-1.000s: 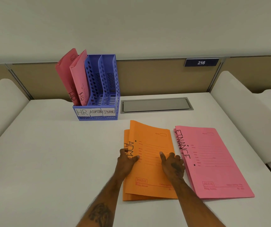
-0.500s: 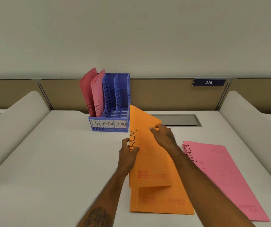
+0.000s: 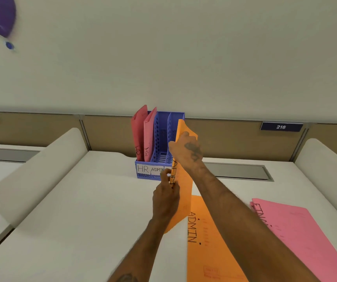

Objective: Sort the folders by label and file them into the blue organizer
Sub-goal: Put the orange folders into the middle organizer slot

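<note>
An orange ADMIN folder [image 3: 184, 192] stands upright in the air, just in front of the blue organizer [image 3: 164, 139]. My left hand [image 3: 166, 197] pinches its lower spine edge. My right hand [image 3: 186, 151] grips its upper part. The organizer has slots marked HR and ADMIN; the third label is hidden behind the folder. Two pink HR folders [image 3: 143, 137] stand in the HR slot. A second orange ADMIN folder [image 3: 208, 247] lies flat on the table. Pink FINANCE folders [image 3: 298, 237] lie to its right.
The white table [image 3: 78, 220] has a grey cable hatch [image 3: 236, 171] behind my right arm. Curved white dividers [image 3: 35, 169] flank the desk on both sides. A tan partition with a "216" plate [image 3: 281, 126] runs along the back.
Both hands lifted the top orange folder off the stack, turned it upright and carried it toward the organizer. The view tilted upward.
</note>
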`<action>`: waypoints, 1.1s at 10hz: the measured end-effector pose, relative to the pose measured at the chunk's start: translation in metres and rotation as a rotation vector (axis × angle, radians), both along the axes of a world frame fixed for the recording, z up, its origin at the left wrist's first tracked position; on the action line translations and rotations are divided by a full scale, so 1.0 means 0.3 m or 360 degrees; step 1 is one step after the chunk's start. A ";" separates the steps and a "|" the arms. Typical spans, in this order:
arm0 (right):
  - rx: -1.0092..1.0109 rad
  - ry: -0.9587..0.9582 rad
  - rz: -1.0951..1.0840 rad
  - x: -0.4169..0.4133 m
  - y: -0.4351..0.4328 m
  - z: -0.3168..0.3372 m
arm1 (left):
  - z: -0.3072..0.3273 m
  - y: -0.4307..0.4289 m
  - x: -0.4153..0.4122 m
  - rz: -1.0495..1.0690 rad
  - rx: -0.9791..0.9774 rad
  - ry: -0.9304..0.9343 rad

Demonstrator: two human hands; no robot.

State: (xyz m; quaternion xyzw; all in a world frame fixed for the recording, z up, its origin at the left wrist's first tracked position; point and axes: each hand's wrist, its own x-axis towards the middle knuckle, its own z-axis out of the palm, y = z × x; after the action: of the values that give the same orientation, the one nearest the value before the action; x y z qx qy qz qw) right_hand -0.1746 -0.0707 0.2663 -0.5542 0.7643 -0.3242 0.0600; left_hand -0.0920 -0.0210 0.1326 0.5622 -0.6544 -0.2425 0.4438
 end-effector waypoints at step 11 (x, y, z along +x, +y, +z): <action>-0.0735 -0.0007 -0.0079 0.252 -0.637 0.089 | 0.294 -0.991 0.415 -0.0577 -0.0452 -0.1350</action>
State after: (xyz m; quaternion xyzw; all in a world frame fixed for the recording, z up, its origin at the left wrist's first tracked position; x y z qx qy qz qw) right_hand -0.0990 -0.2617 0.2931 -0.5336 0.6831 -0.4930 -0.0747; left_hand 0.0325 -0.3184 0.2209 0.4222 -0.8917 0.0266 0.1609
